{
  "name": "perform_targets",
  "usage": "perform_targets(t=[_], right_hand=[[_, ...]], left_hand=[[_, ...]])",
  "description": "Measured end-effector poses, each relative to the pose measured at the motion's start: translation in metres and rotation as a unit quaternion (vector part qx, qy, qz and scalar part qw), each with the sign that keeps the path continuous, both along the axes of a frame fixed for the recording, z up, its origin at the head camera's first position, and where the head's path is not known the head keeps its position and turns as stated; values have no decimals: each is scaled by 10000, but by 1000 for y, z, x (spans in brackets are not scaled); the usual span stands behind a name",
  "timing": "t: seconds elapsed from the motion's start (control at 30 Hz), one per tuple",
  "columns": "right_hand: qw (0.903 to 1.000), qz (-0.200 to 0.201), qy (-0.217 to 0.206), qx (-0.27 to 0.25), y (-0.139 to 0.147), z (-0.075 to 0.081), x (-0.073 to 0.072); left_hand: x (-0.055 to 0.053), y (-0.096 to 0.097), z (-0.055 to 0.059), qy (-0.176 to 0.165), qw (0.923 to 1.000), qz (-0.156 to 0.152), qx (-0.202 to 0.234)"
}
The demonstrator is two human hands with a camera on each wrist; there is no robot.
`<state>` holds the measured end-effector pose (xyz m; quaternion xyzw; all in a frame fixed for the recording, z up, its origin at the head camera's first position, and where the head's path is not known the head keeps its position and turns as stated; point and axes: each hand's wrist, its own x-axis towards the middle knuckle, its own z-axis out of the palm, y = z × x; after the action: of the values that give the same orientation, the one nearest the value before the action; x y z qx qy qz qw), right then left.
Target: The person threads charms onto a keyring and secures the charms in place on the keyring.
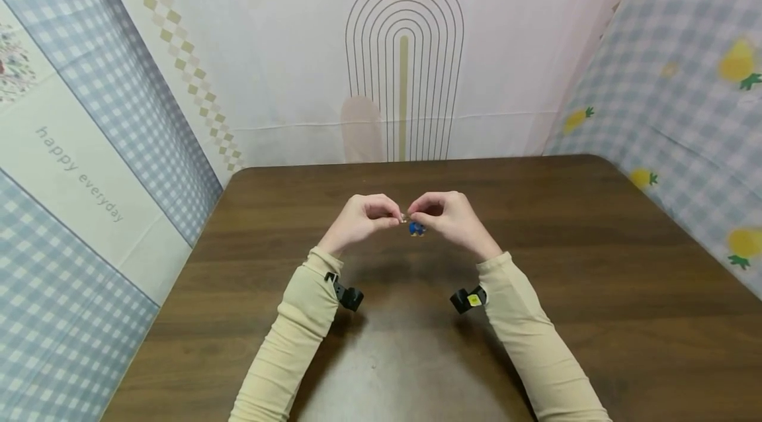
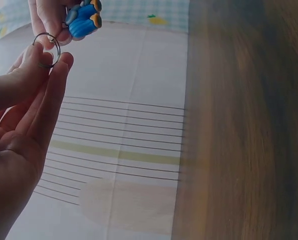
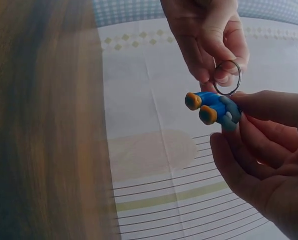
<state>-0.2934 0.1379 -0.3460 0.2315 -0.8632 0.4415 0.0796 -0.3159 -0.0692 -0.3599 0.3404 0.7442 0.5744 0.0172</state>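
Note:
A metal key ring (image 3: 240, 75) spans the gap between the two hands, above the table. My left hand (image 1: 363, 219) pinches the ring between thumb and fingertips. My right hand (image 1: 454, 218) pinches the top of a small blue figure charm (image 3: 216, 109) beside the ring. The charm (image 1: 417, 229) hangs below the right fingertips and has orange feet; its upper part is hidden by the fingers in the left wrist view. How ring and charm are joined is too small to make out.
Under both hands lies a dark brown wooden table (image 1: 286, 223). Behind it hangs a white cloth (image 1: 286, 65) with an arch print. Checked cloths (image 1: 673, 98) flank both sides. Small black cameras (image 1: 350, 298) sit on both wrists.

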Motion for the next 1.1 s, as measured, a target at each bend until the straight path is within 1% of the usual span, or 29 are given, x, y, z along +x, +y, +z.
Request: perform_targets(t=[0.2,0.33,0.47,0.6,0.73,0.83,0.87,0.97,1.03,1.1], right_hand=[[9998,-91,25,188,-1,-3,1],[9993,-49,172,334,-1,-2,3],[9984,74,407,393,-2,0,5],[9972,154,653,319,-4,3,6],[9965,139,785,263,-5,3,7],[9959,94,880,212,-5,2,8],[9956,67,917,167,-5,2,8],[9942,-7,1076,31,-4,0,6],[9932,-74,1161,-57,-5,0,6],[9921,-136,1243,-92,-5,0,5]], left_hand=[[0,1,-3,309,9994,-24,-120],[0,1,-3,386,9992,24,-90],[0,1,-1,284,9996,6,48],[2,0,3,213,9995,-96,203],[2,-1,2,147,9991,-216,347],[2,0,-1,164,9986,-295,416],[2,1,-1,173,9985,-288,437],[4,3,-1,34,9988,-169,462],[5,5,1,-110,9990,-44,421],[6,7,2,-279,9989,6,375]])
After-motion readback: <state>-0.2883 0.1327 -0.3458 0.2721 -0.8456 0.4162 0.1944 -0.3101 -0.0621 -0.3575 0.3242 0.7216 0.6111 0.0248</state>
